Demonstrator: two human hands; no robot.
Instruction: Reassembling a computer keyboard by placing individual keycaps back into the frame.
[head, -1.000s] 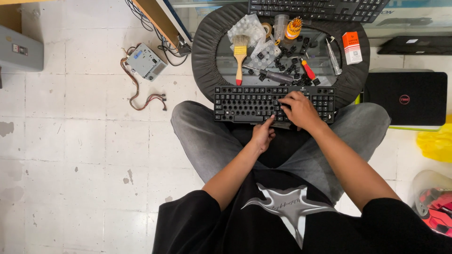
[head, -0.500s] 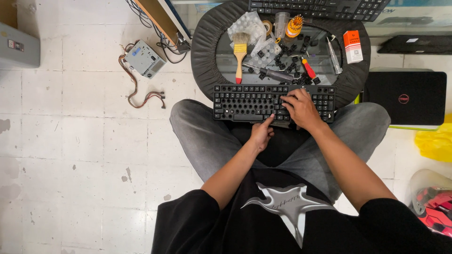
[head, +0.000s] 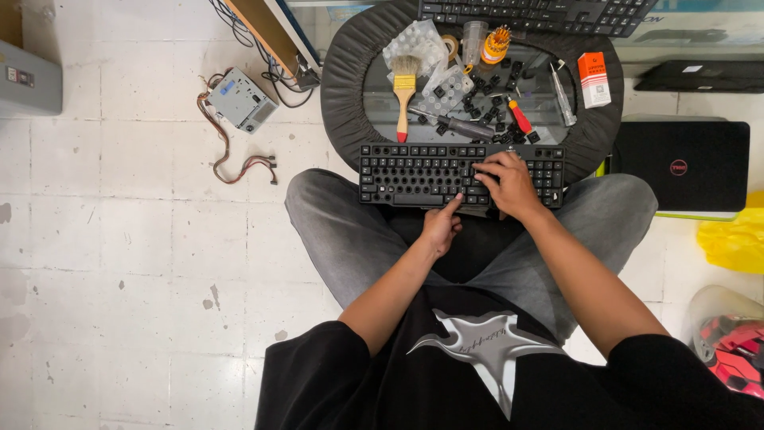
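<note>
A black keyboard (head: 414, 172) with many keycaps removed lies across my knees, its far edge against a round black table (head: 342, 72). My left hand (head: 442, 226) is below its front edge, the index finger touching the keyboard's near rim. My right hand (head: 509, 185) rests flat on the right half of the keys, fingers spread and pressing down. Loose black keycaps (head: 487, 87) lie scattered on the table's glass top, beside a screwdriver (head: 458, 125) and a wooden paintbrush (head: 404, 91).
A second keyboard (head: 541, 12) lies at the table's far edge, next to an orange box (head: 594, 80). A closed black laptop (head: 684, 167) sits to the right, a grey drive with cables (head: 239, 99) to the left on the tiled floor, and yellow cloth (head: 732, 239) far right.
My left index finger has stretched up to the keyboard's front edge. My right hand stays on the right half of the keys.
</note>
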